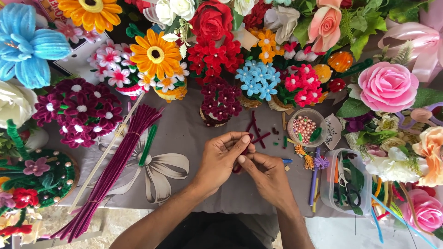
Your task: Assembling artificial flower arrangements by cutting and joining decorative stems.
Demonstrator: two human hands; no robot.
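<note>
My left hand (221, 159) and my right hand (263, 173) meet over the grey cloth (184, 133) at the table's middle. Both pinch a short dark maroon fuzzy wire piece (243, 157) between fingertips; most of it is hidden by my fingers. Several cut maroon wire bits (258, 133) lie just beyond my hands. A long bundle of maroon fuzzy wires (115, 170) stretches diagonally to the left, with a green wire (148, 145) lying on it.
Handmade fuzzy-wire flowers ring the table: blue flower (25, 44), maroon bouquet (80, 110), orange daisy (156, 54), pink rose (387, 85). A round tub of pink beads (305, 127) and a clear box with scissors (346, 184) stand to the right.
</note>
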